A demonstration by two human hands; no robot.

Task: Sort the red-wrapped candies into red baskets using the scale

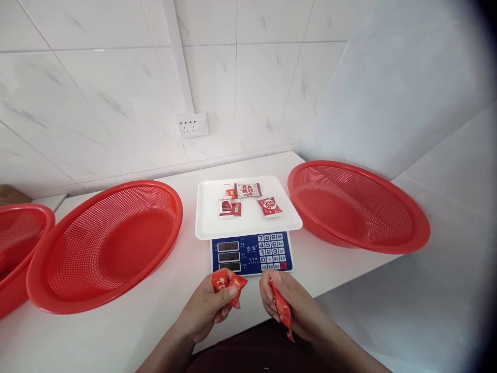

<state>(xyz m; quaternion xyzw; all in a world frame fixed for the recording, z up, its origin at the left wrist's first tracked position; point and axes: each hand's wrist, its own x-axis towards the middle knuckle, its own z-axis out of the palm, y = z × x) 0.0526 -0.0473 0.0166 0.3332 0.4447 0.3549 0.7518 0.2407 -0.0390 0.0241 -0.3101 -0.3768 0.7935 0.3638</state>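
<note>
My left hand is closed around red candy packets with pale lettering, in front of the scale. Beside it, my right hand grips another red candy packet, whose end hangs toward my body. Just beyond both hands is a digital scale with a blue keypad panel and lit displays. On its white tray lie several small wrapped candies, among them a red-and-white packet, a red square packet and a white-and-red packet.
A red perforated basket stands left of the scale, and a second red basket stands right. Part of another red basket shows at the far left. A wall socket sits on the tiled wall behind the white table.
</note>
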